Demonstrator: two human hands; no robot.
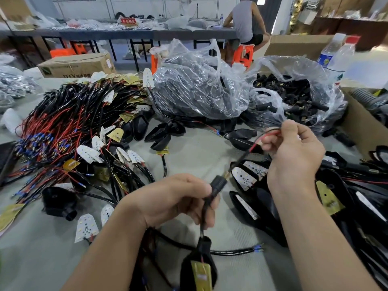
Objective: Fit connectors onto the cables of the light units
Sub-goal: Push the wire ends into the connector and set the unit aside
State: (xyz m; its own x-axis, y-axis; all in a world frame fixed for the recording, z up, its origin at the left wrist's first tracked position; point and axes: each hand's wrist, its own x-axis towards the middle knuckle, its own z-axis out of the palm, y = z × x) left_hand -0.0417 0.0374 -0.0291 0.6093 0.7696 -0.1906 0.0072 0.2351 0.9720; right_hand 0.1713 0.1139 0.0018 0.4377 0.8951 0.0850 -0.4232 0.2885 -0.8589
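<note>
Grey cloth (199, 160) covers the workbench. Left hand (174, 200) grips the black connector (218, 184), a cable (202, 229) running down from it to the light unit (199, 267) at six o'clock. Right hand (294, 156), at two o'clock of the left, pinches the red and black wires (273, 131) leaving its tip. Pulling those wires askew could, I judge, snag the brass terminal (227, 174). Bagged connectors (294, 95) lie at one o'clock.
</note>
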